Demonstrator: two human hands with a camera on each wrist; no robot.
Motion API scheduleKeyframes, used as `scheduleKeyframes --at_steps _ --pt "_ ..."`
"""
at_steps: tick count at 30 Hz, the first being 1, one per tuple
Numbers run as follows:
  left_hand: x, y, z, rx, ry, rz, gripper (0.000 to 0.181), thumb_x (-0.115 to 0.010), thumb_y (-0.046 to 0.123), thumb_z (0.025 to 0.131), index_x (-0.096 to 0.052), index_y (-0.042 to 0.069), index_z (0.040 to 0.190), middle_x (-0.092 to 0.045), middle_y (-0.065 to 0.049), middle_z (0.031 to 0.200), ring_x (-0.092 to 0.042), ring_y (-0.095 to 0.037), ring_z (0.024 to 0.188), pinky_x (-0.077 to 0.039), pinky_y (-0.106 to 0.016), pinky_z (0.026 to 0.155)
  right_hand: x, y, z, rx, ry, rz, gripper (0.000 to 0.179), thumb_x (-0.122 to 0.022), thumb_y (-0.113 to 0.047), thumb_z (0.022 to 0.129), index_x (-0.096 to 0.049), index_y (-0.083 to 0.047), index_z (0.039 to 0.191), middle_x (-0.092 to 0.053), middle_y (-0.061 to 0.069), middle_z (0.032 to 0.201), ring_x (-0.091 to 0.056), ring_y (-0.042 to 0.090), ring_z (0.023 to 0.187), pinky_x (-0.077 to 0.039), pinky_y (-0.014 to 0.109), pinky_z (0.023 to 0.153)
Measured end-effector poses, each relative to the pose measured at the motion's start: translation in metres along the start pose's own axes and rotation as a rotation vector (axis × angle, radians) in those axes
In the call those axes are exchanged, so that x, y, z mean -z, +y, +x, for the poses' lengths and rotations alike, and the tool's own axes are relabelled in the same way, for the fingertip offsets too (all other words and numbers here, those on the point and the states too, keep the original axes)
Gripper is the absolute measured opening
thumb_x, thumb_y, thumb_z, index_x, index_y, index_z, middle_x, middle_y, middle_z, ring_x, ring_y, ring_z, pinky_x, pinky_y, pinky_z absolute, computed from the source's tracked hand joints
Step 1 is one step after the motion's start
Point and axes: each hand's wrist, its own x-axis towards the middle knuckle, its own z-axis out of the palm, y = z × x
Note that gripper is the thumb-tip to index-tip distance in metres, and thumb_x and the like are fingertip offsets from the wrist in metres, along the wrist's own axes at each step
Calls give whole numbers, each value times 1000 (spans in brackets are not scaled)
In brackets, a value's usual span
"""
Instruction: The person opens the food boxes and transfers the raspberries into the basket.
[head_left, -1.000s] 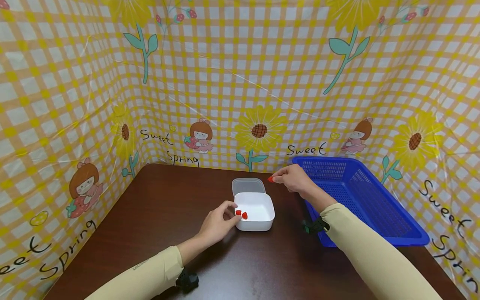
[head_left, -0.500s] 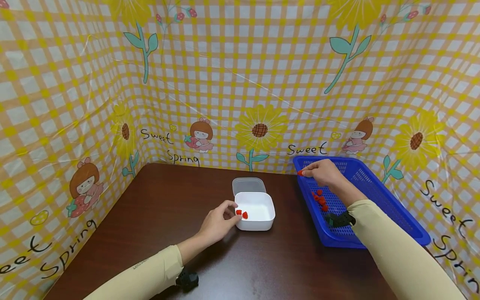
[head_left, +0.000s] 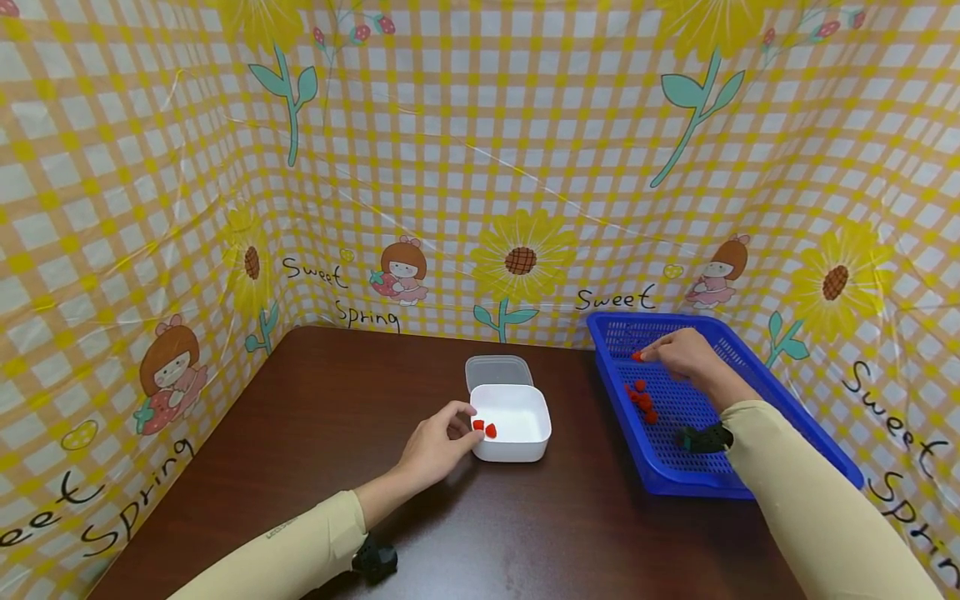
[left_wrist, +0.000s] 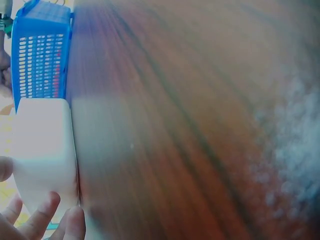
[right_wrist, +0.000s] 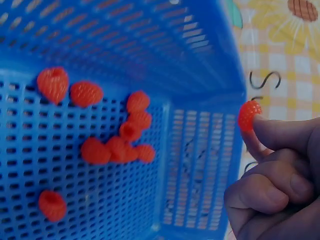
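Note:
My right hand [head_left: 686, 354] pinches a red raspberry [right_wrist: 249, 116] between thumb and forefinger, over the far left part of the blue plastic basket [head_left: 652, 477]. Several more raspberries [right_wrist: 95, 151] lie loose on the basket's slotted floor, some clustered together. At the middle of the table, my left hand [head_left: 438, 446] holds the left side of a white box [head_left: 513, 451], thumb toward the front and fingers curved at the rim. Two raspberries [head_left: 491, 431] sit inside the box, close to that hand. Fingertips [left_wrist: 50, 200] show against the box wall in the left wrist view.
A translucent lid [head_left: 497, 372] lies behind the white box on the dark brown table [head_left: 360, 375]. Checked sunflower cloth [head_left: 450, 167] hangs behind and along both sides. The basket's raised walls stand at the right, close to the cloth.
My right hand has moved right with the raspberry, from beside the basket's far left corner to over its inside. The raspberries in the basket came into view. The left hand and box stay put.

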Motion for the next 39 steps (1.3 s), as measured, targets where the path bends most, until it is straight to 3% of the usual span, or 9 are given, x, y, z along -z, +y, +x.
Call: scheduleKeyframes --at_steps 6,9,11,17,20,22,25,27,39 --pt "0 0 -1 3 -9 -6 34 -72 36 92 -63 24 122 -68 10 91 -62 -9 84 -47 -31 70 5 19 4 -62 10 8 19 -64 -13 96 -73 0 85 -32 -8 48 -29 9 44 -32 30 48" --pt "0 0 -1 12 -12 -2 33 -72 37 92 -63 25 122 -67 11 91 -62 -9 84 -46 -31 70 7 28 8 -96 13 27 29 -65 -12 94 -59 -8 66 -31 -8 48 -30 10 44 -33 30 48" --pt "0 0 0 9 -8 0 33 -72 37 92 -63 25 122 -67 11 91 -62 -9 84 -46 -31 70 8 33 9 -103 20 38 26 -66 -11 93 -63 -10 67 -31 -8 49 -30 10 44 -33 30 47" --pt "1 1 0 -4 0 -4 32 -72 34 92 -64 24 121 -68 10 90 -62 -9 84 -47 -31 71 9 35 10 -108 25 17 34 -66 -14 92 -52 -14 62 -30 -8 51 -31 10 45 -34 29 48" --pt "1 1 0 -2 1 -4 32 -72 33 92 -64 24 121 -68 11 89 -63 -9 85 -47 -31 73 8 29 7 -89 17 6 27 -66 -18 94 -60 -10 68 -30 -9 52 -31 10 44 -34 29 47" --pt "0 1 0 -6 6 2 32 -72 33 92 -64 23 121 -67 11 89 -62 -9 85 -47 -31 72 5 21 4 -61 13 1 21 -65 -20 94 -70 -3 83 -30 -10 51 -30 8 43 -34 29 46" --pt "0 0 1 -8 11 11 33 -73 34 92 -64 23 121 -67 11 88 -62 -9 84 -46 -31 71 0 7 0 -6 -1 -1 35 -65 -21 95 -69 8 116 -30 -11 50 -28 7 41 -32 28 44" --pt "0 0 1 -11 14 16 33 -73 35 91 -64 23 121 -67 11 88 -61 -8 83 -46 -30 69 -4 -4 -3 21 -15 9 43 -65 -22 96 -64 11 124 -31 -11 50 -29 6 41 -32 27 44" --pt "0 2 1 -9 14 17 33 -73 34 91 -64 23 121 -67 13 88 -62 -8 82 -46 -30 69 -33 -63 -14 76 -97 107 41 -61 -24 100 -63 2 131 -29 -10 53 -24 7 43 -28 26 45"
